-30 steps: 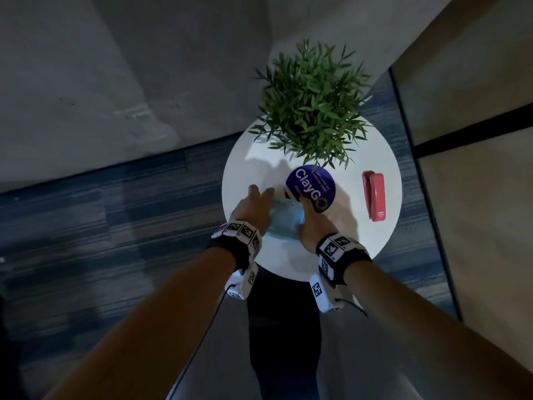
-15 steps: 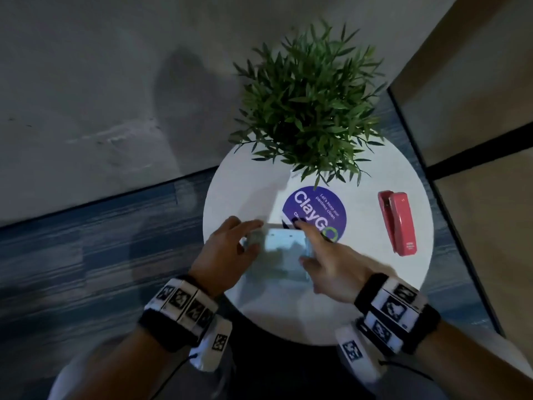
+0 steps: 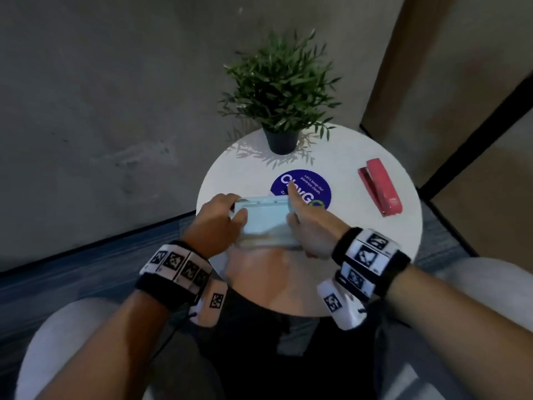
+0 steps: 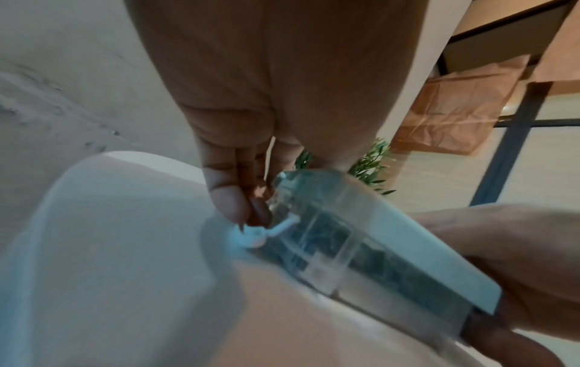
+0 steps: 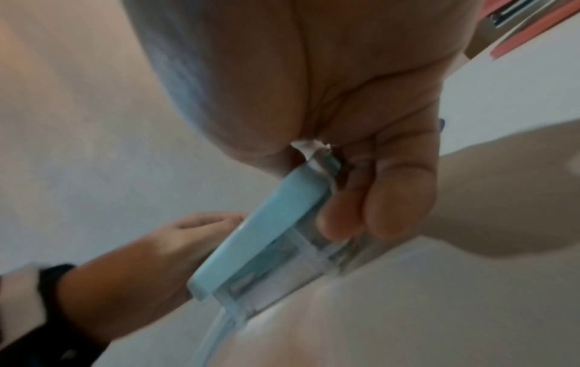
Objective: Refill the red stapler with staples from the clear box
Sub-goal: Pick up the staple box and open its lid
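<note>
The clear box (image 3: 265, 223) with a pale blue lid sits near the middle of the round white table (image 3: 360, 264), held at both ends. My left hand (image 3: 230, 210) grips its left end, where the fingertips (image 4: 238, 206) pinch a small blue latch (image 4: 251, 237) that has swung out. My right hand (image 3: 292, 206) grips the right end, its fingers (image 5: 376, 198) curled on the clear side wall (image 5: 301, 253). The lid (image 4: 417, 236) lies down on the box. The red stapler (image 3: 380, 190) lies closed at the table's right, away from both hands.
A potted green plant (image 3: 281, 90) stands at the table's far side. A round purple sticker (image 3: 310, 187) lies flat just beyond the box. A grey wall is to the left and brown panels (image 3: 461, 82) to the right. Pale seat cushions flank my legs.
The view has dropped closer to the table. Both hands have kept hold of the box, which now sits a little nearer to me. My right forefinger now stretches along the box's right end.
</note>
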The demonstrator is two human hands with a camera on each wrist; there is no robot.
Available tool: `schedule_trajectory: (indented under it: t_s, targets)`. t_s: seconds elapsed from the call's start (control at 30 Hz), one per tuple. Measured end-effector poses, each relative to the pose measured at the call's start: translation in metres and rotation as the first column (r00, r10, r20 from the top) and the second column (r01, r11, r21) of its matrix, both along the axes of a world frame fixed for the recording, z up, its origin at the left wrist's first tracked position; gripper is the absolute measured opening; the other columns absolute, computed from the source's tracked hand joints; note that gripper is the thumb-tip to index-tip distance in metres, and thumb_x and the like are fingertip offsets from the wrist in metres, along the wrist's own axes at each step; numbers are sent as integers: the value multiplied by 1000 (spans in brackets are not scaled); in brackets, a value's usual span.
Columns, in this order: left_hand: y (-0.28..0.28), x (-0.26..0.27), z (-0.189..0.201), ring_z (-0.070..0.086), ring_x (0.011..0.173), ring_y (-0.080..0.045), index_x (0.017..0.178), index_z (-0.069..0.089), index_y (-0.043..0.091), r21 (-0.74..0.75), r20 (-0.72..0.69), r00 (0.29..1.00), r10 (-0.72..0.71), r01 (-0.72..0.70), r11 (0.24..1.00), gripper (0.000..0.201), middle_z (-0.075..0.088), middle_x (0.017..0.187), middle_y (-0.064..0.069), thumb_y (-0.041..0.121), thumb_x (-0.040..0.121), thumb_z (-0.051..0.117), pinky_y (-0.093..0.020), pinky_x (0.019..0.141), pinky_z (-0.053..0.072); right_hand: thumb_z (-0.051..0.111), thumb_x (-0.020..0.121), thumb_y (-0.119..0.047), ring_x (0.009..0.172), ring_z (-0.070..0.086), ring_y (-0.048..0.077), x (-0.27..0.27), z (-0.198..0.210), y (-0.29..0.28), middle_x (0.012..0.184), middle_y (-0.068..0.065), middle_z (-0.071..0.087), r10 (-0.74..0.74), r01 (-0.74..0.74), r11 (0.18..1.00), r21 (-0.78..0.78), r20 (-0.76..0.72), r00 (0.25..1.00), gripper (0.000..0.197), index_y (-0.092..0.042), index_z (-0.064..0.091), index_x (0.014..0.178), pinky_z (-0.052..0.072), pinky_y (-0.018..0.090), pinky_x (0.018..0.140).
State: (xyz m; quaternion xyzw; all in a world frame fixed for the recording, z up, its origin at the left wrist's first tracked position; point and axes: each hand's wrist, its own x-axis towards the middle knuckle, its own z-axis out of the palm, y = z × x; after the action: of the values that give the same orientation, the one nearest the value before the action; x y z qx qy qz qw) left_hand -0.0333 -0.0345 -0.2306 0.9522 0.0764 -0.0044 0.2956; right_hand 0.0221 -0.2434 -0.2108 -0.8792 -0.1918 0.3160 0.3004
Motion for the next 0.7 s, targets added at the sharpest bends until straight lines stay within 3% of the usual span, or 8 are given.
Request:
schedule_trajectory:
  t_s: [0.1,0.2,0.33,0.43,0.47,0.53,0.6,0.7]
  targets:
    - [-5,-4,3,58,90,-26,109,65,13,-25,-39,998,53,-54,998,25,58,97,-6,29,95,51,-26,73,37,32,106,-23,51,51,21,-3,3,2,69,12,59,-29,31,999,25,-59,998,72,-26,-16,159,40,28,48]
    - [-13,-5,11,61,91,-26,111,66,12,-27,-82,993,88,-91,996,26,63,100,-9,28,95,52,-25,71,38,31,106,-28,49,54,25,-6,1,-1,77,20,64,-91,109,988,105,-164,982,70,-39,-15,158,50,35,50]
    - [-10,-12,11,65,86,-21,107,67,19,-109,-67,995,67,-74,991,33,67,99,-3,43,91,51,-23,63,41,34,105,-31,71,72,36,-8,6,-2,99,24,71,-138,176,973,148,-233,963,67,-46,-4,157,62,54,76]
    - [-8,-24,10,67,85,-14,108,62,25,-213,-64,998,4,-17,977,38,69,98,4,54,84,60,-20,64,48,39,104,-29,85,77,40,-7,10,-3,105,23,70,-159,199,971,133,-263,952,67,-47,2,158,61,56,81]
    - [-9,-30,12,66,88,-8,114,57,27,-263,-73,997,-24,4,965,44,68,103,8,52,80,68,-19,69,50,39,104,-27,85,77,39,-7,12,-3,104,23,70,-157,197,972,125,-274,949,68,-46,1,158,61,55,82]
    - [-7,-39,19,59,101,-1,137,37,31,-301,-139,985,-102,56,952,79,59,120,15,44,72,81,-15,83,47,39,104,-22,78,77,35,-8,16,1,107,23,67,-155,195,973,120,-284,946,70,-45,1,158,62,53,82]
    - [-2,-38,18,53,108,-4,153,7,28,-286,-206,966,-158,95,953,115,48,133,10,38,69,85,-16,90,41,39,105,-22,71,74,31,-7,17,0,113,22,64,-153,203,968,148,-294,943,69,-46,1,158,62,51,82]
    - [3,-28,15,51,114,-10,155,8,28,-263,-203,965,-168,111,958,119,41,141,6,38,65,86,-20,95,41,41,107,-28,63,68,30,-4,4,-10,104,22,69,-133,235,933,271,-346,929,68,-45,0,158,59,46,71]
